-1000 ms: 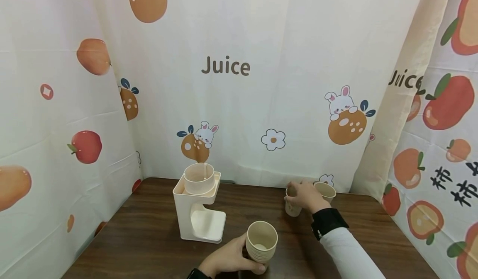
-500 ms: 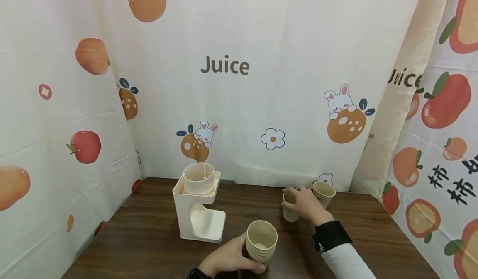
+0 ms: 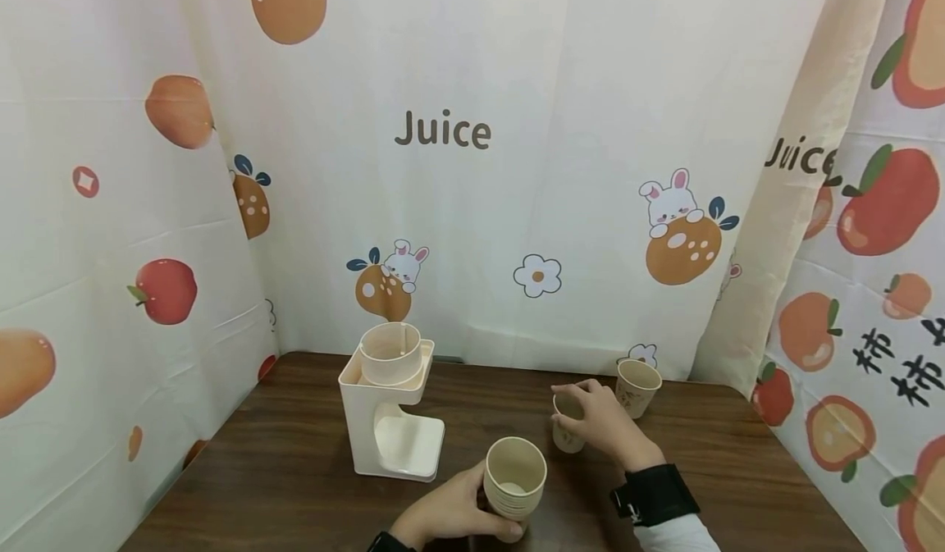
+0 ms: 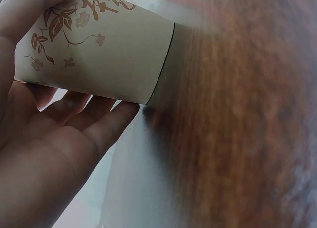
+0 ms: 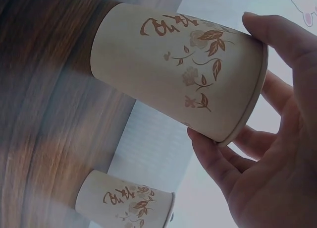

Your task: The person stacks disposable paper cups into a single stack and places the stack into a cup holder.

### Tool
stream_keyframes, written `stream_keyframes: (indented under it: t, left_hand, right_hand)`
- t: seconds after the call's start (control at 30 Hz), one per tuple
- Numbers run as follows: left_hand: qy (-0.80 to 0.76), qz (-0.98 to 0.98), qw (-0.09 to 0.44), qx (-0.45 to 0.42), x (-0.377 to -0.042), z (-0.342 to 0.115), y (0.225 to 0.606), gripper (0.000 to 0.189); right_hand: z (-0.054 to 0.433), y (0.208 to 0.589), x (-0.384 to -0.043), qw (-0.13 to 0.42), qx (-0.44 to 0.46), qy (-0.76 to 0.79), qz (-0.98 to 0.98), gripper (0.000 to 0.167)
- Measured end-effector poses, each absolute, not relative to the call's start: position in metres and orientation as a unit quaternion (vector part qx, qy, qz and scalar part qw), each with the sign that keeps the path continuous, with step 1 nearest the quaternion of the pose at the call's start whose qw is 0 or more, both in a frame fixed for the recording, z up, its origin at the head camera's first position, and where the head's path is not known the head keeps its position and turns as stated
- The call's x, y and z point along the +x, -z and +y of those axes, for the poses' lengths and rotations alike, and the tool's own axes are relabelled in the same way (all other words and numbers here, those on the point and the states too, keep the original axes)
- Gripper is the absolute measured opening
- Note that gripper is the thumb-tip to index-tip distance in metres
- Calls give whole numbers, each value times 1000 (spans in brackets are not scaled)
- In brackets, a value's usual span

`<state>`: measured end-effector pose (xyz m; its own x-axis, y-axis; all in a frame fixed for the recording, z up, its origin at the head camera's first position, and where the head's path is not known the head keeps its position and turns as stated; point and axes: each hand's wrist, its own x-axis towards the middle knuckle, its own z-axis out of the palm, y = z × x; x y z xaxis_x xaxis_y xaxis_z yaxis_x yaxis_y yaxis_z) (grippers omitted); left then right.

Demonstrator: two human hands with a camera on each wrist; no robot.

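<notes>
At the front of the table, my left hand (image 3: 458, 513) is wrapped round a stack of nested paper cups (image 3: 514, 486), mouths up. The left wrist view shows the bottom cup (image 4: 104, 54) close, with a brown flower print, its base at the tabletop. Farther back on the right, my right hand (image 3: 611, 427) grips a single paper cup (image 3: 567, 439) near its rim, thumb on one side and fingers on the other. In the right wrist view that cup (image 5: 163, 69) has the same print; whether its base touches the table I cannot tell.
Another paper cup (image 3: 636, 390) stands upright just behind my right hand. Left of the cup stack is a cream-coloured stand (image 3: 362, 429) with a round container (image 3: 390, 363) on top and a flat base. Fruit-printed curtains (image 3: 472, 207) enclose the dark wooden table (image 3: 280, 453).
My right hand has brought its paper cup nearer and slightly left, away from the other standing cup. The left hand with the stack has stayed in place.
</notes>
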<state>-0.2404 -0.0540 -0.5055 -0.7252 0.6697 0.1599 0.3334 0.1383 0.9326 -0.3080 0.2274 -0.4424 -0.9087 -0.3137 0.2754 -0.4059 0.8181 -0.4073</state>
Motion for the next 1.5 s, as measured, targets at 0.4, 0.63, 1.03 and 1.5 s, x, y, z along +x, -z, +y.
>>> stream_keyframes:
  t: [0.4, 0.63, 1.03, 1.5]
  left_hand:
    - [-561, 740, 154, 338, -240, -55, 506, 72]
    - [-571, 728, 154, 347, -239, -54, 503, 73]
    - [-580, 719, 176, 342, -241, -54, 506, 73]
    - [-576, 722, 171, 343, -242, -56, 506, 71]
  right_hand:
    - [221, 445, -294, 118, 195, -257, -939, 42]
    - [215, 441, -288, 186, 219, -250, -925, 38]
    - [208, 416, -269, 279, 273, -248, -887, 38]
    - [200, 394, -242, 295, 284, -278, -869, 40]
